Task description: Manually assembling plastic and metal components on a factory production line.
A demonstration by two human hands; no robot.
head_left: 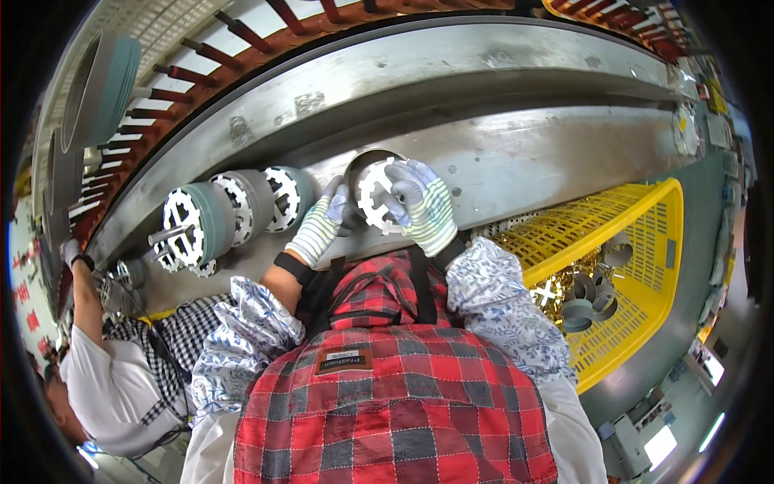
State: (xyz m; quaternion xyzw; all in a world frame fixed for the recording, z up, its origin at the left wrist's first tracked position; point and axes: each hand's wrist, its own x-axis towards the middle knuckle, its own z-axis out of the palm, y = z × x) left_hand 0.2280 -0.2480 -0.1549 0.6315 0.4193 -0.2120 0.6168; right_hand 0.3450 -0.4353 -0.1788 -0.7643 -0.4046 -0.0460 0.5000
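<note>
A short dark metal ring [352, 171] sits on the steel bench in front of me, with a white toothed disc [372, 211] at its near opening. My left hand [324, 219], in a striped knit glove, is closed against the ring's left side. My right hand [425, 206], gloved the same way, has its fingers curled over the right part of the disc; part of the disc is hidden beneath them. To the left stand several green and grey cylinders [216, 226] with white toothed discs in their ends. A metal rod [168, 235] sticks out of the nearest one.
A yellow plastic basket [673, 242] at the right holds loose rings [577, 313] and shiny gold-coloured pieces. Behind the steel bench [564, 137] runs a rack of red-brown pegs [185, 75]. Large green-grey rings [101, 93] hang at far left. A co-worker [121, 387] stands at my left.
</note>
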